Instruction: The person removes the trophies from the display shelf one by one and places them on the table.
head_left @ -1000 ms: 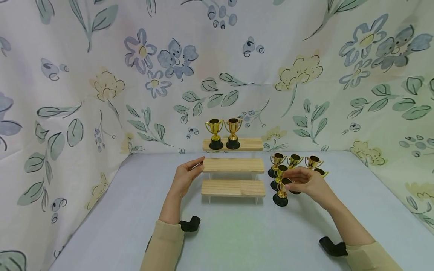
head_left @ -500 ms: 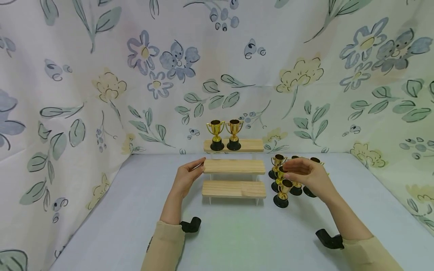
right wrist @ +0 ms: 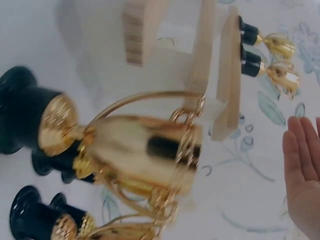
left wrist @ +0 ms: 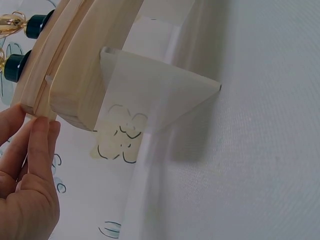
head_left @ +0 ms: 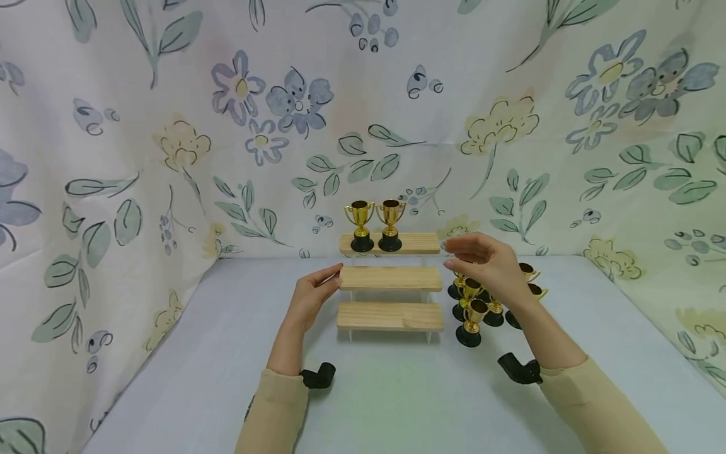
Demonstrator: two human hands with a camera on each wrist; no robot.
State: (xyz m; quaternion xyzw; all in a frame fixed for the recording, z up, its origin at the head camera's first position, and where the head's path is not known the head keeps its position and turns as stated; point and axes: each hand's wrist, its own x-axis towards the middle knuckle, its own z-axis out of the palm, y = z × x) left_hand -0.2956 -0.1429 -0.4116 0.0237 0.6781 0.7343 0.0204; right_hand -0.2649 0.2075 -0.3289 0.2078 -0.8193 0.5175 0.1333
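My left hand [head_left: 311,296] pinches the left end of a wooden board on a tiered display stand [head_left: 391,277]. In the left wrist view, the thumb and fingertips [left wrist: 40,125] meet at the board's end. Two gold trophy cups with black bases, a left one [head_left: 361,227] and a right one [head_left: 390,226], stand upright on the top board. My right hand [head_left: 488,265] is raised just right of the stand, above a group of trophies, fingers extended with nothing visible between them. The nearest trophy [head_left: 471,323] stands upright, and a trophy [right wrist: 145,145] looms large in the right wrist view.
Several trophies cluster right of the stand, some partly hidden behind my right hand and forearm; one cup [head_left: 526,271] shows beyond it. The lower board [head_left: 391,316] sits on thin clear supports. A floral cloth [head_left: 363,145] hangs behind the white tabletop [head_left: 238,353].
My right hand has left its place beside the front trophies and moved up and to the left, towards the stand. The left hand stays on the board. The two top trophies have not moved.
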